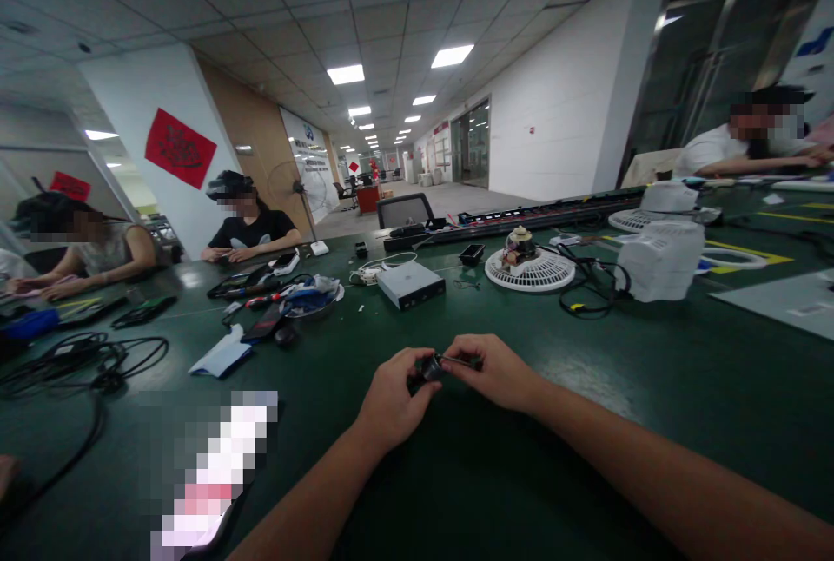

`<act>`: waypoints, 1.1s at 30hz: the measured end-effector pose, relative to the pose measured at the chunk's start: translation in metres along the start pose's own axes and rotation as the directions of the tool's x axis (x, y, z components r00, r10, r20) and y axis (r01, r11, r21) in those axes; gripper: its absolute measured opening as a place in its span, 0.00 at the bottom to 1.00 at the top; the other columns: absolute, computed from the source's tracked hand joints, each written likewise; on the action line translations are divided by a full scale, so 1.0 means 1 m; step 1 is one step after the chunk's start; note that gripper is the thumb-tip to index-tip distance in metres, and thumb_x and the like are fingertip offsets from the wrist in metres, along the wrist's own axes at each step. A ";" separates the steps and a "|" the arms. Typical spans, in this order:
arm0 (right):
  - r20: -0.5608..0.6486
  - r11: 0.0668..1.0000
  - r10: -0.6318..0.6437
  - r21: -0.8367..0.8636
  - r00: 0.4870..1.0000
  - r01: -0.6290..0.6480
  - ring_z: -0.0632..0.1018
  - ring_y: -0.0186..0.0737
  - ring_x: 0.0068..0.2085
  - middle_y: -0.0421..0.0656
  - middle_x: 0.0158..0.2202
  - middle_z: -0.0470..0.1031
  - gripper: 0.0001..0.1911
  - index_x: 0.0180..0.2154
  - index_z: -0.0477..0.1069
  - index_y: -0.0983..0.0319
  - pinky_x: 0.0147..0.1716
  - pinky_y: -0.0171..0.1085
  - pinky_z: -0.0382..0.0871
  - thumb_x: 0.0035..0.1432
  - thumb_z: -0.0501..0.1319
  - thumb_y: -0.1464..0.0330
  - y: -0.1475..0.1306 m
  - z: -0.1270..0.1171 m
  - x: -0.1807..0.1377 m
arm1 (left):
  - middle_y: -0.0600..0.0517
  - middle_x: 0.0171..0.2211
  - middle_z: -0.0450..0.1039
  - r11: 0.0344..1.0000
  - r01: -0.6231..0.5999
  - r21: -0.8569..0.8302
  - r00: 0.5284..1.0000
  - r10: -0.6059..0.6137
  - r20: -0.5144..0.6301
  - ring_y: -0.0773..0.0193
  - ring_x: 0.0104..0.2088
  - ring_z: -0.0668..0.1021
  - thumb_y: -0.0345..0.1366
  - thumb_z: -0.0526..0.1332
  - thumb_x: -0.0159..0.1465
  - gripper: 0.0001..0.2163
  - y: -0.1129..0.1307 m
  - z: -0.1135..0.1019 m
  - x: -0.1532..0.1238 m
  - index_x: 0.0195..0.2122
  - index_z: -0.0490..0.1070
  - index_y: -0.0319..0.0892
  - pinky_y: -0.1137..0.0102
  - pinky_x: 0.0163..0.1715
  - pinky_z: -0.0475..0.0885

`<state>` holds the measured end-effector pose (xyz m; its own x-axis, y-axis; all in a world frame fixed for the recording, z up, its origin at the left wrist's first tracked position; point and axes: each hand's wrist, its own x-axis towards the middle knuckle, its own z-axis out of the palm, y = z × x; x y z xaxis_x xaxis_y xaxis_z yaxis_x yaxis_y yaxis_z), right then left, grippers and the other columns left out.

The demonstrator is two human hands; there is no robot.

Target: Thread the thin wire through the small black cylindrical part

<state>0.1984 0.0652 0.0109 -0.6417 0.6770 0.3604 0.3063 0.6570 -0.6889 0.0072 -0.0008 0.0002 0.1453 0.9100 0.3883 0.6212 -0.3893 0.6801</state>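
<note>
Both my hands meet over the dark green table [586, 387] near its front. My left hand [391, 400] is closed round a small dark cylindrical part [430, 367]. My right hand [499, 370] pinches a thin metal piece [460, 361] that sticks out of that part. What the part is stays too small to make out.
Behind my hands lie a grey box [410, 283], a white fan grille with a motor [531, 266], a white fan body [661, 259], black cables [78, 361] and tools [261, 293]. Other people sit at the far left, back left and far right.
</note>
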 end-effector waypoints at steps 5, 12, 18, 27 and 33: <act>0.017 0.998 0.047 0.044 0.999 -0.047 0.71 0.35 0.29 0.41 0.28 0.74 0.12 0.35 0.76 0.63 0.27 0.33 0.63 0.60 0.59 0.62 0.002 0.003 0.000 | 0.49 0.46 0.75 0.998 -0.043 0.047 0.999 0.042 0.016 0.58 0.44 0.77 0.29 0.65 0.58 0.17 0.002 -0.003 0.000 0.49 0.73 0.45 0.63 0.46 0.74; 0.308 0.976 0.063 0.180 0.949 -0.123 0.70 0.32 0.24 0.36 0.22 0.69 0.18 0.47 0.73 0.63 0.25 0.31 0.61 0.65 0.52 0.60 -0.001 0.000 -0.004 | 0.49 0.46 0.75 0.999 0.034 0.005 0.998 -0.033 -0.052 0.59 0.44 0.79 0.28 0.63 0.57 0.18 -0.010 -0.003 0.001 0.50 0.71 0.45 0.64 0.45 0.75; 0.178 0.985 0.144 0.067 0.973 -0.158 0.70 0.34 0.28 0.39 0.29 0.71 0.16 0.46 0.71 0.63 0.26 0.32 0.61 0.59 0.60 0.61 0.003 0.005 0.002 | 0.50 0.41 0.77 0.991 0.079 0.109 0.989 -0.064 -0.136 0.59 0.41 0.79 0.26 0.62 0.55 0.14 -0.013 -0.003 0.005 0.43 0.72 0.44 0.62 0.44 0.74; 0.038 0.957 0.090 -0.280 0.995 -0.076 0.73 0.37 0.33 0.42 0.33 0.74 0.06 0.37 0.71 0.61 0.30 0.35 0.61 0.61 0.57 0.67 0.004 -0.006 0.001 | 0.52 0.37 0.77 0.984 0.144 0.105 0.982 -0.129 -0.140 0.60 0.38 0.79 0.24 0.62 0.53 0.14 -0.018 -0.002 0.005 0.40 0.71 0.44 0.64 0.40 0.73; -0.024 0.924 -0.007 -0.382 1.000 -0.003 0.72 0.37 0.33 0.42 0.35 0.73 0.05 0.36 0.71 0.60 0.32 0.35 0.61 0.59 0.57 0.68 -0.003 -0.006 0.001 | 0.53 0.37 0.77 0.988 0.110 0.112 0.988 -0.097 -0.116 0.60 0.37 0.78 0.25 0.64 0.52 0.14 -0.013 0.001 0.005 0.40 0.72 0.44 0.66 0.38 0.72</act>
<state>0.2015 0.0660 0.0169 -0.6271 0.6801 0.3798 0.5536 0.7321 -0.3969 0.0001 0.0088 -0.0074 -0.0063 0.9209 0.3897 0.7159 -0.2680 0.6448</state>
